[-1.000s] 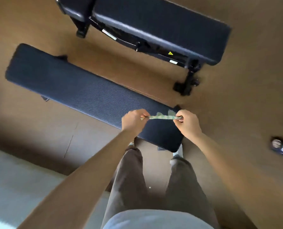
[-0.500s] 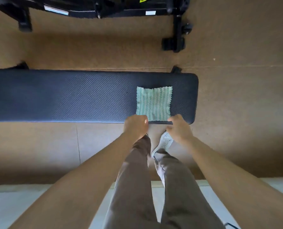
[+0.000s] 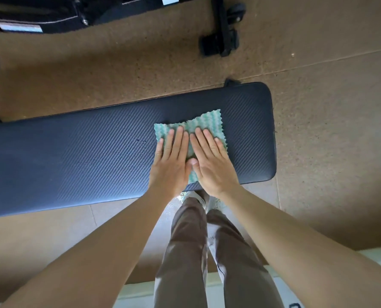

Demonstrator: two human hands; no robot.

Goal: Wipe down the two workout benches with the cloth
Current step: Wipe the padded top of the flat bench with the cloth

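The cloth (image 3: 207, 122), a green and white striped square with a zigzag edge, lay spread on the padded top of the near bench (image 3: 74, 156), close to that bench's right end. Its far edge was rumpled and one corner stood out toward the far right. Both hands lay flat on it, side by side. The left hand (image 3: 170, 162) pressed down with straight fingers held close together, its fingertips short of the cloth's far edge. The right hand (image 3: 210, 162) pressed beside it in the same way, fingers straight and a little fanned, its thumb touching the side of the left hand. Neither hand gripped anything; the palms and fingers simply bore down on the fabric.

The near bench ran across the view, dark blue with a fine diagonal ribbed surface. Beyond it, well apart, stood the second bench (image 3: 51, 16), of which only the black frame, a white label and a foot (image 3: 220, 42) with a small wheel showed at the top of the view. Both stood on a brown speckled floor (image 3: 329, 107). Below the arms were grey-brown trousers (image 3: 185, 252) and the toes of pale shoes (image 3: 199, 196) just under the near bench's edge.
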